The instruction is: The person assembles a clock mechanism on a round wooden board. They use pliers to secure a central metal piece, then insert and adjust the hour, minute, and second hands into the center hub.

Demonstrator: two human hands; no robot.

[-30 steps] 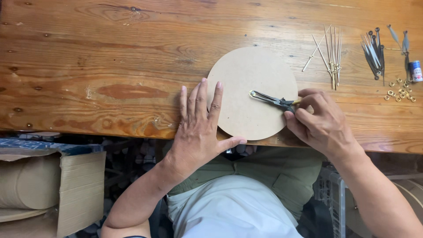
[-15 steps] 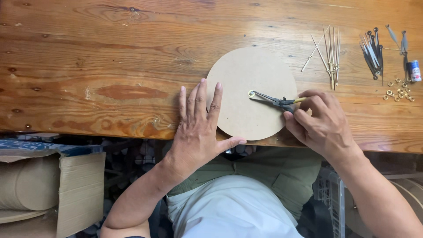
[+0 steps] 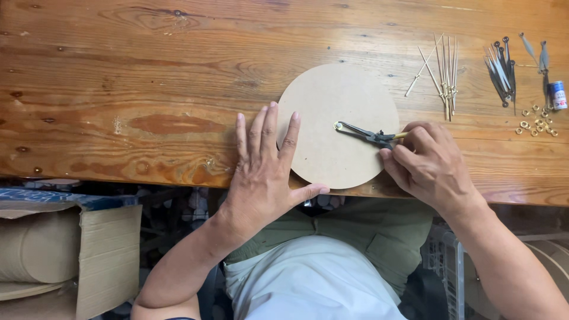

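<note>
Left hand (image 3: 264,172) — lying flat with fingers spread, gripping nothing, its fingertips pressing the left edge of a round fibreboard disc (image 3: 332,118) and its thumb hooking under the near rim. Right hand (image 3: 430,163) — closing round the handles of small dark pliers (image 3: 367,134), whose tips are pinching a small brass eyelet (image 3: 338,125) near the middle of the disc. Disc — resting on a worn wooden table (image 3: 148,89), its near rim reaching the table edge. Further right: a fan of thin wooden sticks (image 3: 444,71), a bundle of dark metal pins (image 3: 501,68), a small blue-capped bottle (image 3: 557,95), a scatter of brass eyelets (image 3: 536,123). Below left, an open cardboard box (image 3: 65,255). Risks, as judged — the eyelet is looking liable to twist or spring out of the tips if the squeeze is landing off-centre; the disc could be sliding towards the lap if the left hand is easing off; slipping plier tips could be scoring the soft board.
</note>
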